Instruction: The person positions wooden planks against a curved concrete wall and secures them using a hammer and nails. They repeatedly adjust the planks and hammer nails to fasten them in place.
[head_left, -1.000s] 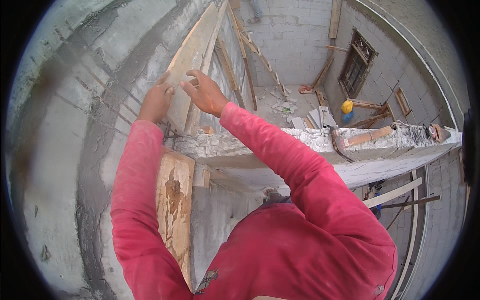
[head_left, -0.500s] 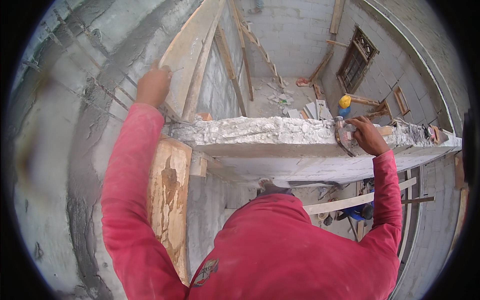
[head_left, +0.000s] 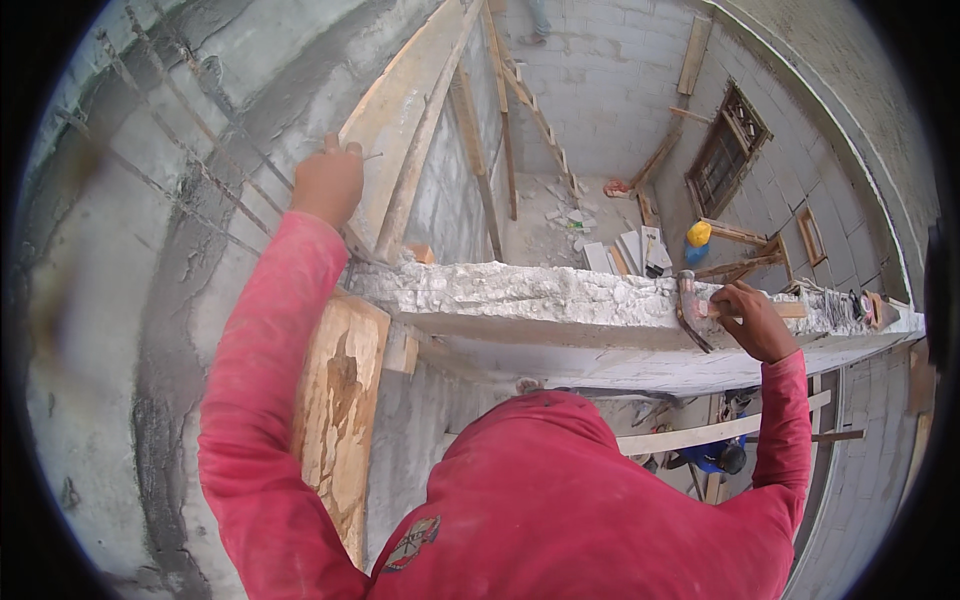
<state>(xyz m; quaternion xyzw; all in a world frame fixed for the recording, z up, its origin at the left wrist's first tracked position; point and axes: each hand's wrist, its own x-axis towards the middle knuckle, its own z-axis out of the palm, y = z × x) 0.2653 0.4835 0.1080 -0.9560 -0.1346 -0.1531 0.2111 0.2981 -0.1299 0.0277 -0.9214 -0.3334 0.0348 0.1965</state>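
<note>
My left hand [head_left: 328, 188] is closed at the edge of a long pale wooden board [head_left: 400, 115] on the upper left. A thin nail [head_left: 373, 156] sticks out from beside its fingers; how they grip it is partly hidden. On the rough top of the block wall [head_left: 520, 290], a claw hammer [head_left: 690, 312] lies with its head toward the middle and its wooden handle pointing right. My right hand [head_left: 757, 322] has its fingers curled round that handle, close behind the head.
Rusty rebar [head_left: 190, 150] juts from the concrete at left. Below the board stands a stained plank [head_left: 340, 410]. Coiled wire [head_left: 835, 308] lies on the wall's right end. Beyond, the lower room holds a yellow-topped container [head_left: 698, 236] and timber props. A person in blue [head_left: 715, 455] is below right.
My right hand has gone from reaching over the hammer to closing on its handle. My left hand stays by the board's edge. The whole view has shifted slightly.
</note>
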